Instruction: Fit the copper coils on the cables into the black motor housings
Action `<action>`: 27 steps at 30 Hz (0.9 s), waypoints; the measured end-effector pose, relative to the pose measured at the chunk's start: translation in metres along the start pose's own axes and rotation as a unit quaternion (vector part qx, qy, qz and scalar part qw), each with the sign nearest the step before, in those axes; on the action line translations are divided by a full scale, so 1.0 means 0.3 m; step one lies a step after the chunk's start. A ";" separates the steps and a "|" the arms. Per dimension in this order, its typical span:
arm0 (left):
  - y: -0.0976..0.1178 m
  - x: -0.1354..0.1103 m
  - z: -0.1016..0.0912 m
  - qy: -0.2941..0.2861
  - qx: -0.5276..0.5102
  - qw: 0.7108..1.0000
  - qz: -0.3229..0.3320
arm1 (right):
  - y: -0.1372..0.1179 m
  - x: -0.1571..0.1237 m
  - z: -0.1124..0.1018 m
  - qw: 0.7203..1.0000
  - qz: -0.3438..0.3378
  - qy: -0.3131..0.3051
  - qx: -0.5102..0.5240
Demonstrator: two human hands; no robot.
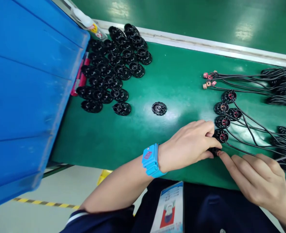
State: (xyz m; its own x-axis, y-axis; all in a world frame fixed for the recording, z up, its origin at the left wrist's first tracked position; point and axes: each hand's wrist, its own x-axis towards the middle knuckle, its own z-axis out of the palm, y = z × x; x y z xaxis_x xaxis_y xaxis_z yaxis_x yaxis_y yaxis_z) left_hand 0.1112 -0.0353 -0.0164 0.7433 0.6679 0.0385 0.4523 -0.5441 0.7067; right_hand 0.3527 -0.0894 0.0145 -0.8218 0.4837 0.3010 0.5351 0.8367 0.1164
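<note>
At the right of the table, my left hand [193,142] is closed, gripping a small black round plastic housing [214,150] that its fingers partly cover. A blue wrist strap [151,161] circles my left wrist. My right hand [256,176] pinches at the mouth of that housing, its fingertips on the copper-coloured end of a black cable [218,153]. Most of this cable is hidden by my right hand. Just beyond my fingers stand several black housings [222,122] with cables leading out to the right. A single black housing [159,108] sits apart near mid-table.
Many black housings [122,72] crowd the left side, beside a large blue bin [33,94] and a red object [81,76]. A white bottle [88,22] stands behind them. Cables with pink and copper-coloured ends [208,81] lie back right, near coiled cable bundles [283,81].
</note>
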 end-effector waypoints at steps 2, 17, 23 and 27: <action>0.001 0.004 0.004 -0.001 -0.008 1.000 0.004 | 0.002 0.016 -0.015 0.999 -0.022 -0.015 -0.021; -0.001 0.019 0.025 0.001 -0.030 1.000 0.000 | 0.001 0.117 -0.044 0.993 0.007 -0.112 0.023; 0.004 0.014 0.026 -0.002 -0.033 0.999 -0.024 | 0.003 0.073 -0.050 0.988 0.029 -0.146 0.047; 0.009 0.012 0.028 0.002 -0.039 0.999 -0.028 | -0.018 0.009 -0.056 0.981 0.058 -0.166 0.082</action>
State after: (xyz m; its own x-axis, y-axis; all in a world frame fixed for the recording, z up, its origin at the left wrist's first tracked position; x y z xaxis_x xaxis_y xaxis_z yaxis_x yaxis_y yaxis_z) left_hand 0.1192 -0.0387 -0.0203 0.7157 0.6984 -0.0005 0.4541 -0.4648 0.7601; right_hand 0.3509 -0.0969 0.0305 -0.7906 0.6118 -0.0252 0.6120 0.7883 -0.0632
